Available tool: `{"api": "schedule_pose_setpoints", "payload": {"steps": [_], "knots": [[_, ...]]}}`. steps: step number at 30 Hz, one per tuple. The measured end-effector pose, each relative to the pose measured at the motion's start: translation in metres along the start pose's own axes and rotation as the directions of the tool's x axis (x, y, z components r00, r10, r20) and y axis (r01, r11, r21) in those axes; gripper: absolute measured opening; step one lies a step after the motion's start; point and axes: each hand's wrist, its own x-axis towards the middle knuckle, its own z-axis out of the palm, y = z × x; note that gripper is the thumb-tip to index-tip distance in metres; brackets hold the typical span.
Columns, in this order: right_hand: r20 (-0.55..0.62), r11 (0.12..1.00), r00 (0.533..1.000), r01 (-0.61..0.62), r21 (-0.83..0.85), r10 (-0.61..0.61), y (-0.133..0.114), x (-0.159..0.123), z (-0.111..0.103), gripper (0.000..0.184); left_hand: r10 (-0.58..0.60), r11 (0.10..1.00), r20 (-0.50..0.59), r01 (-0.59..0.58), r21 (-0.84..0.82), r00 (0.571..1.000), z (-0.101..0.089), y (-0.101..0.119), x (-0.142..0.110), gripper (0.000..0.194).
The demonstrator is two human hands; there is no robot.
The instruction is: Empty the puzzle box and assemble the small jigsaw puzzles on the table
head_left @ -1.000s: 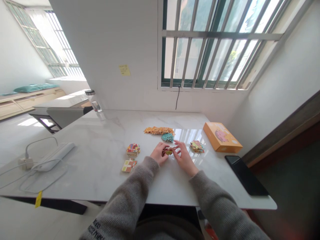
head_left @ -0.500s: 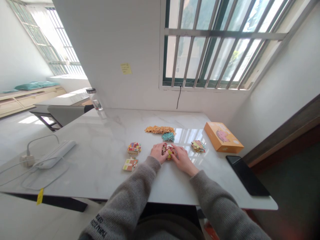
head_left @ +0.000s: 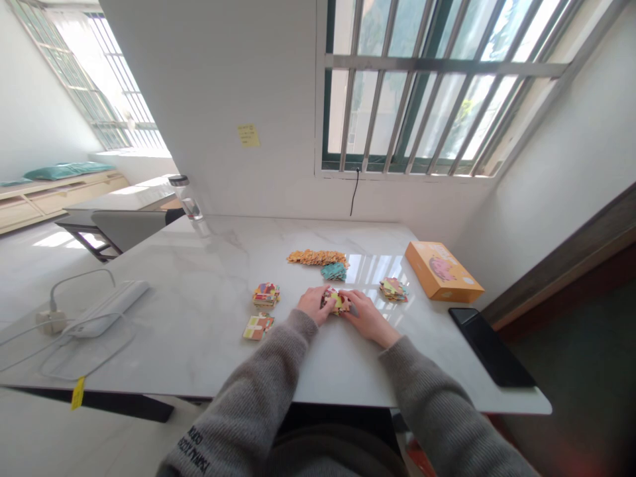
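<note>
Between my two hands, low over the white table, is a cluster of colourful jigsaw puzzle pieces (head_left: 338,301) in red, yellow and green. My left hand (head_left: 314,305) closes on its left side, the thumb along the near edge. My right hand (head_left: 365,315) grips the right side, fingers curled around it. Just beyond lie a pile of teal puzzle pieces (head_left: 333,271) and a long row of orange pieces (head_left: 317,258). To the left sit a stack of puzzle pieces (head_left: 266,295) and a smaller stack (head_left: 258,326). Another stack (head_left: 394,289) lies to the right.
An orange box (head_left: 443,271) and a black phone-like slab (head_left: 491,348) are at the table's right side. A white power strip (head_left: 110,308) with cables lies at left. A clear bottle (head_left: 186,197) stands at the back left, near the wall.
My hands have shifted slightly on the cluster, and more of its yellow-green pieces show between them. The thumbs sit a little further apart. The surrounding stacks have not moved.
</note>
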Motion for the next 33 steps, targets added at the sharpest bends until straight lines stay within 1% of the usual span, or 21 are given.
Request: {"api": "schedule_pose_setpoints", "payload": {"steps": [3, 5, 8, 11, 15, 18, 22, 25, 28, 30, 31, 33], "knots": [[-0.015, 0.998, 1.000, -0.006, 0.066, 0.007, -0.001, 0.002, 0.003, 0.051, 0.155, 0.984, -0.008, -0.155, -0.091, 0.988, 0.004, -0.005, -0.003, 0.071], [-0.022, 0.994, 1.000, -0.006, 0.109, 0.008, -0.004, 0.003, 0.005, 0.054, 0.210, 0.968, -0.026, -0.212, -0.138, 0.977, 0.007, -0.009, -0.004, 0.076], [-0.026, 0.990, 1.000, 0.005, 0.141, -0.001, -0.007, 0.003, 0.005, 0.054, 0.196, 0.963, -0.039, -0.200, -0.182, 0.980, 0.007, -0.014, -0.002, 0.066], [-0.036, 0.989, 0.999, 0.018, 0.147, -0.013, -0.009, 0.002, 0.001, 0.050, 0.164, 0.969, -0.051, -0.171, -0.178, 0.985, 0.006, -0.015, -0.001, 0.059], [-0.053, 0.991, 0.999, 0.019, 0.135, -0.012, -0.007, 0.002, -0.003, 0.040, 0.120, 0.985, -0.075, -0.128, -0.116, 0.990, 0.005, -0.013, -0.002, 0.052], [-0.067, 0.993, 0.998, 0.027, 0.115, -0.019, -0.008, 0.001, -0.007, 0.040, 0.108, 0.992, -0.084, -0.112, -0.050, 0.991, 0.001, -0.008, -0.003, 0.051], [-0.126, 0.992, 0.990, 0.079, 0.102, -0.066, -0.014, 0.001, -0.010, 0.040, 0.111, 0.994, -0.154, -0.114, -0.007, 0.982, -0.009, 0.001, -0.005, 0.052], [-0.166, 0.979, 0.985, 0.082, 0.185, -0.051, -0.018, 0.001, -0.012, 0.042, 0.133, 0.991, -0.212, -0.137, -0.002, 0.968, -0.013, 0.006, -0.006, 0.053], [-0.190, 0.952, 0.981, 0.020, 0.306, 0.041, -0.020, 0.002, -0.011, 0.042, 0.186, 0.981, -0.258, -0.193, -0.004, 0.948, -0.014, 0.008, -0.007, 0.053], [-0.205, 0.944, 0.976, -0.001, 0.329, 0.073, -0.021, 0.002, -0.011, 0.040, 0.233, 0.970, -0.262, -0.242, -0.003, 0.937, -0.013, 0.009, -0.007, 0.054], [-0.217, 0.948, 0.974, 0.010, 0.317, 0.062, -0.021, 0.001, -0.011, 0.039, 0.251, 0.966, -0.256, -0.260, 0.000, 0.934, -0.013, 0.009, -0.007, 0.055], [-0.234, 0.963, 0.972, 0.071, 0.258, -0.009, -0.022, 0.001, -0.012, 0.039, 0.257, 0.965, -0.249, -0.263, 0.012, 0.934, -0.013, 0.009, -0.008, 0.055]]}}
